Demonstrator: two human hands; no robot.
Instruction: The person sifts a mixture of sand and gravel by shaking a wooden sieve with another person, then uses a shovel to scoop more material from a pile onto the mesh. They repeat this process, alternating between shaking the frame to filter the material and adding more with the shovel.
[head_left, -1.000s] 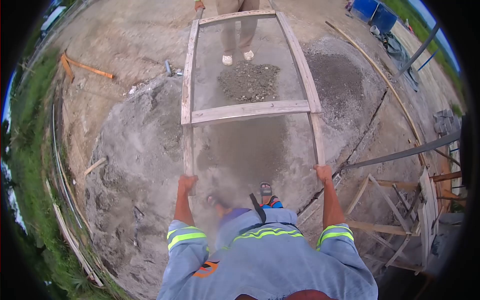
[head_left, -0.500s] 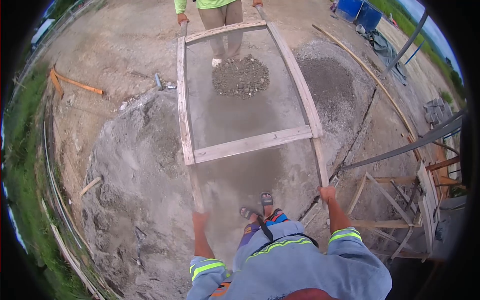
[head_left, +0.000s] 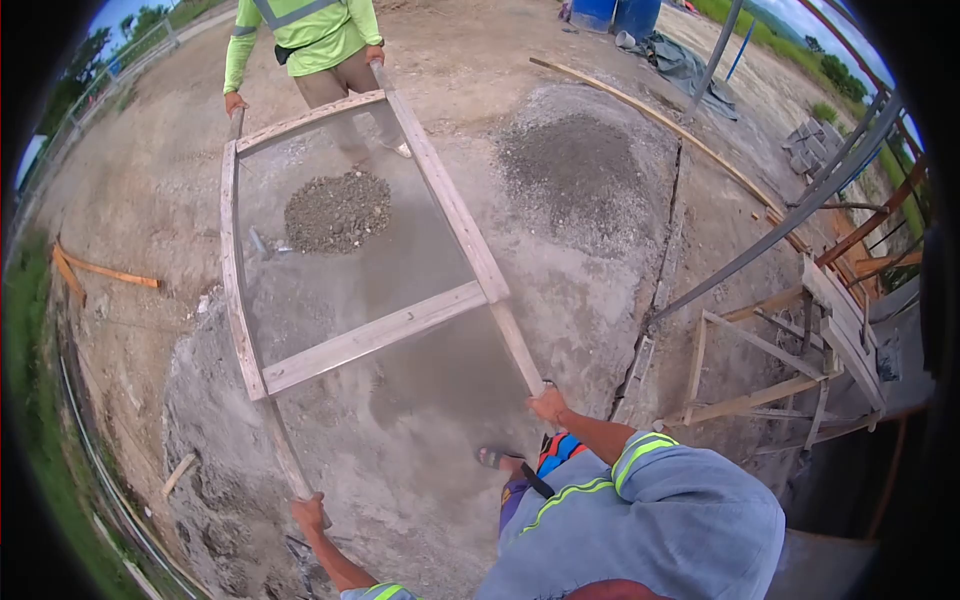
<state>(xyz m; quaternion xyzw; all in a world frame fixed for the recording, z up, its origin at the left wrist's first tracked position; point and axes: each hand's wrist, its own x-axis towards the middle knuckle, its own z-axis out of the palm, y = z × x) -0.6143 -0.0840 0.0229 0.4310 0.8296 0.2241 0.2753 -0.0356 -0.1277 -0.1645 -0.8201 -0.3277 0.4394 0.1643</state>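
A large wooden-framed sieve (head_left: pixel 375 338) is held up off the ground, its mesh bearing a heap of gravel (head_left: pixel 338 212). My left hand (head_left: pixel 310 511) is wrapped round the end of its left handle, at the lower left. Around the right handle my right hand (head_left: pixel 548 403) is closed, ahead of my body. At the far end another person (head_left: pixel 320 40) in a bright green shirt grips the other two handles. Beneath the sieve and near my feet lies fine grey sand (head_left: pixel 440 385), partly seen through the mesh.
A dark gravel pile (head_left: pixel 570 170) lies to the right, beside a long wooden plank (head_left: pixel 660 115). A timber frame (head_left: pixel 750 350) and a slanted metal pole (head_left: pixel 770 230) stand at the right. Blue drums (head_left: pixel 636 18) are at the back. Orange-brown wood (head_left: pixel 110 272) lies at the left.
The sieve has swung to the left and turned slightly, both my hands moving left with it. The gravel heap has shifted left along with the mesh, and the other person shows more fully.
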